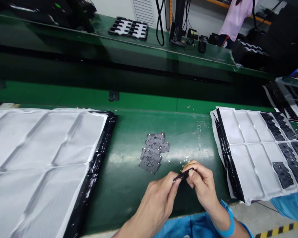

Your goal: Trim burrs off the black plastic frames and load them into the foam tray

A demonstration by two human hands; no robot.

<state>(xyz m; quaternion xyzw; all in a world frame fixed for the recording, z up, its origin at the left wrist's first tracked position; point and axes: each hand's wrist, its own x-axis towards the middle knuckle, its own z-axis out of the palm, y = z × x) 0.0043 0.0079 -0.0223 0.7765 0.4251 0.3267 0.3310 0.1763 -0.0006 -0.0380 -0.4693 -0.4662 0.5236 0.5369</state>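
Both hands hold one thin black plastic part (183, 175) edge-on above the near side of the green table. My left hand (161, 195) pinches its left end between thumb and fingers. At the other end, my right hand (201, 181) grips it, the thumb laid along it; a blue band circles that wrist. Just beyond the hands, a loose overlapping pile of similar dark plastic parts (151, 155) lies on the table. Small pale bits (185, 160) are scattered close to my right fingers. The held part's finer details are too small to tell.
A large white-lined tray (47, 142) stands at left. On the right, another white-lined tray (248, 155) carries black parts in its right compartments. One dark part (114, 96) rests on the green strip (149, 104) ahead. Above, a raised shelf (101, 38) bears a small tray (129, 28). A person (235, 19) stands beyond.
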